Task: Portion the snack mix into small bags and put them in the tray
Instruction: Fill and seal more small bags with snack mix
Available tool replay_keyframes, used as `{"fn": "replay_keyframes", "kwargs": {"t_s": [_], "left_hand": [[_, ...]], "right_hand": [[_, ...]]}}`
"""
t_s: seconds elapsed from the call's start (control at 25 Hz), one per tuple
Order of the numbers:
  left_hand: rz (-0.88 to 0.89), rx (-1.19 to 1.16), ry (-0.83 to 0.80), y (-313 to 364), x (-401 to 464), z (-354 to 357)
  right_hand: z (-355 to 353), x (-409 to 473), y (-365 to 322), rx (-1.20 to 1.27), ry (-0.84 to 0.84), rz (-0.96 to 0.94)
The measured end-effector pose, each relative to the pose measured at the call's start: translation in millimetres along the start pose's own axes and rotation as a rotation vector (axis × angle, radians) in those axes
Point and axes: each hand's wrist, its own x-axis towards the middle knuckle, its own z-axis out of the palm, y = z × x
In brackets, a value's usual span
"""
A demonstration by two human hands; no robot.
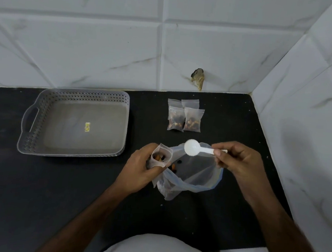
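While the left hand (141,171) grips an open small bag (161,155), the right hand (238,162) pinches a seemingly empty white scoop (194,147) above the large bag (195,174).

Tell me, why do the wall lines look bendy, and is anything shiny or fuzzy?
In the head view, the wide-angle lens bows the tile lines. The light is dim and soft, with a pale sheen on the tray floor. The white scoop looks washed out. The filled small bags look slightly soft.

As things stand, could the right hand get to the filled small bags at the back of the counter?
Probably yes for the path: bare counter lies between the right hand and the filled small bags. But that hand holds the white scoop, so it would likely need to put it down first.
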Motion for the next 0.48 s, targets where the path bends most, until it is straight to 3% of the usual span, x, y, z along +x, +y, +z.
{"fn": "replay_keyframes", "kwargs": {"t_s": [0.16, 0.28, 0.4, 0.48], "left_hand": [[0.034, -0.068, -0.057, -3.8, -8.6, 2.3], [0.069, -0.068, -0.062, -4.2, -6.9, 4.9], [0.109, 0.118, -0.142, -14.4, -8.0, 3.5], [0.171, 0.307, -0.201, -21.3, -11.6, 3.3]], "right_hand": [[-7.3, 6.0, 30.0, -0.137, -0.045, 0.135], [7.5, 13.6, 54.2, -0.474, -0.143, 0.127], [36.3, 29.0, 70.2, -0.779, -0.306, 0.155], [52.0, 29.8, 75.4, -0.876, -0.345, 0.069]]}}
